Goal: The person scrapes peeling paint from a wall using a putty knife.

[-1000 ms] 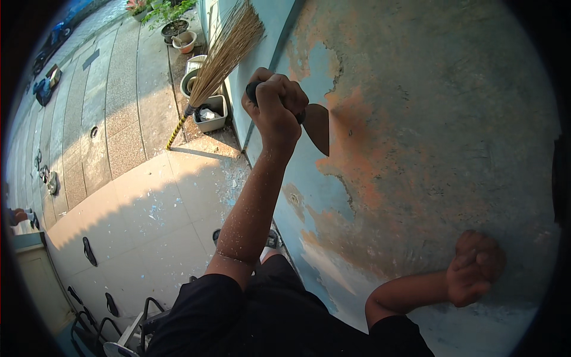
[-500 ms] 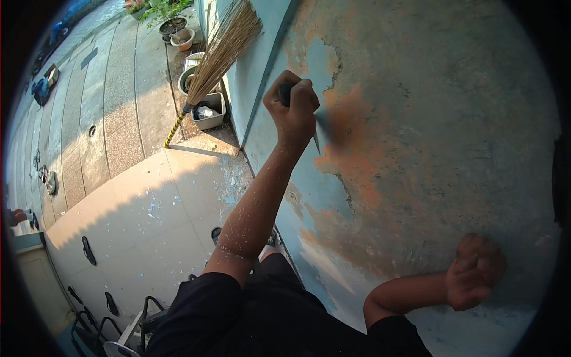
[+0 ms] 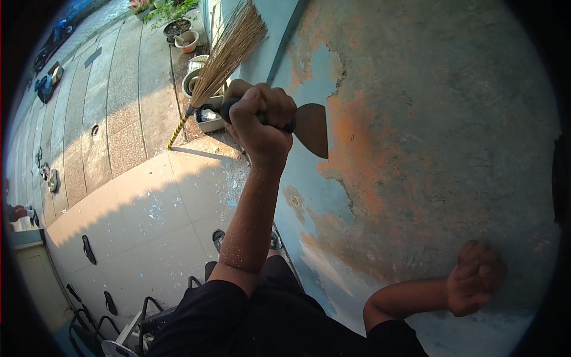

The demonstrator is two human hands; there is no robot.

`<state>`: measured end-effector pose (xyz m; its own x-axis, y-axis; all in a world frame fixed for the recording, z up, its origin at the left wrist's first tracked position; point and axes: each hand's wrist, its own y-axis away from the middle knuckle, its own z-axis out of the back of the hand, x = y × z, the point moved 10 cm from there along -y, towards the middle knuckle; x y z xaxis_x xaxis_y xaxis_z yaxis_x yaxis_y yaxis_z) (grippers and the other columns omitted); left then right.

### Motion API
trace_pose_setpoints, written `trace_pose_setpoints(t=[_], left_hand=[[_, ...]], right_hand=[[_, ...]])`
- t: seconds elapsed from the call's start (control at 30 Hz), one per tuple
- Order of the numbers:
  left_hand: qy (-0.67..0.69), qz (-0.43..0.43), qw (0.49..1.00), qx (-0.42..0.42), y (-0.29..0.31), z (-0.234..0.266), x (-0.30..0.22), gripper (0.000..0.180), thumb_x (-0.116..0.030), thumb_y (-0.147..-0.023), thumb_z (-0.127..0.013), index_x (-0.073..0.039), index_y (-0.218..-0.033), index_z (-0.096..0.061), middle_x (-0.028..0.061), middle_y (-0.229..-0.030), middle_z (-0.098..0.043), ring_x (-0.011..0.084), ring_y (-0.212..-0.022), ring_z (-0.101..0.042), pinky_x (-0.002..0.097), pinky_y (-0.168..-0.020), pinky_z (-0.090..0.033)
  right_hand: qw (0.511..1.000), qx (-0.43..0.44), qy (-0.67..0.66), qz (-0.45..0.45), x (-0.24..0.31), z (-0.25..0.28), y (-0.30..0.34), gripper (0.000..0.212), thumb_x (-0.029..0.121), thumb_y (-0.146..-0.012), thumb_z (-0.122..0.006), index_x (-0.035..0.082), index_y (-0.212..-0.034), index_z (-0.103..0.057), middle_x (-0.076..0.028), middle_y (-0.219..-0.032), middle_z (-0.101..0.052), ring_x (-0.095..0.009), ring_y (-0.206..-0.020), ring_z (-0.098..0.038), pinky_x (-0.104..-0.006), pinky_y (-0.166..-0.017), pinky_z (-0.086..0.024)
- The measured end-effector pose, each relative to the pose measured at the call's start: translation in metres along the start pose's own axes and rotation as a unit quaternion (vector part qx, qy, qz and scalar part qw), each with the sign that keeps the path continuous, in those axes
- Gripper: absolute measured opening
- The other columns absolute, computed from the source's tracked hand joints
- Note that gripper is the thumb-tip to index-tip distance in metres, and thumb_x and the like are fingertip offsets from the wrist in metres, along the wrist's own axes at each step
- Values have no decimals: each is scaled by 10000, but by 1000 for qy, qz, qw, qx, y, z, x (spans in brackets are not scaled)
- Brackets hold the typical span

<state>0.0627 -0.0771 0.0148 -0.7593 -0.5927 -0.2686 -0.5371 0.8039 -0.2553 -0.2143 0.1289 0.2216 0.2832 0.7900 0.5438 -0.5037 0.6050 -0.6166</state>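
My left hand (image 3: 262, 122) is wrapped round the dark handle of a paint scraper (image 3: 312, 130). Its wide, fan-shaped metal blade points right, with the straight edge at the border between blue paint and a bare orange patch on the wall (image 3: 416, 149). Whether that edge touches the wall I cannot tell. Pale flecks dot my left forearm. Farther right and lower, my right hand (image 3: 476, 278) is a closed fist at the grey bare part of the wall, with nothing visible in it.
A stick broom (image 3: 229, 53) leans by the wall's corner, beside a grey bin (image 3: 209, 124) and potted plants (image 3: 176, 28). Blue paint chips (image 3: 156, 205) litter the tiled floor. Loose sandals (image 3: 88, 250) lie at left, near black metal-framed chairs (image 3: 143, 318).
My left hand has drawn back leftward and rotated, so the scraper's blade, seen nearly edge-on before, now shows its broad face. My right fist has barely shifted.
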Motion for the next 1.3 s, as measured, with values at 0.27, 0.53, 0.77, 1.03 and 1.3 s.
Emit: trace_pose_setpoints(t=[0.27, 0.53, 0.77, 1.03, 1.3], left_hand=[[21, 22, 1000, -1, -16, -5, 3, 200, -98, -865, -446, -104, -685, -360, 6, -477, -322, 100, -372, -259, 283, -354, -254], [-5, 4, 999, 39, -12, -25, -1, 212, -104, -892, -450, -86, -690, -386, 7, -482, -360, 97, -367, -319, 278, -342, -260], [-145, -14, 987, 74, 9, -14, 23, 199, -64, -880, -476, -93, -690, -423, 1, -504, -397, 88, -417, -349, 269, -404, -295], [-262, -14, 962, 75, 18, -14, 42, 264, -165, -921, -464, -110, -683, -363, 15, -483, -377, 93, -390, -323, 281, -395, -289], [-188, 36, 981, 25, 9, -4, 38, 233, -139, -891, -474, -114, -683, -373, 4, -492, -322, 109, -392, -325, 283, -361, -264]], right_hand=[[1000, -4, 6, 12, -1, 0, -2, 510, 436, -1039, -457, 21, -1310, -578, -161, -1006, -619, -135, -589, -400, -287, -507, -276], [999, -15, 20, 28, 0, 3, 1, 515, 441, -1042, -446, 19, -1302, -584, -160, -994, -613, -129, -569, -404, -283, -488, -275], [1000, -11, -1, 27, 4, 5, 3, 535, 444, -1046, -423, 16, -1329, -573, -180, -1032, -626, -141, -578, -403, -296, -505, -282], [1000, 6, 22, 19, 7, 1, 2, 540, 454, -1047, -417, 37, -1357, -563, -94, -897, -570, -125, -593, -380, -298, -522, -274], [1000, 1, 10, 20, 7, 1, 1, 531, 450, -1051, -406, 55, -1371, -561, -97, -931, -590, -124, -603, -391, -289, -530, -278]])
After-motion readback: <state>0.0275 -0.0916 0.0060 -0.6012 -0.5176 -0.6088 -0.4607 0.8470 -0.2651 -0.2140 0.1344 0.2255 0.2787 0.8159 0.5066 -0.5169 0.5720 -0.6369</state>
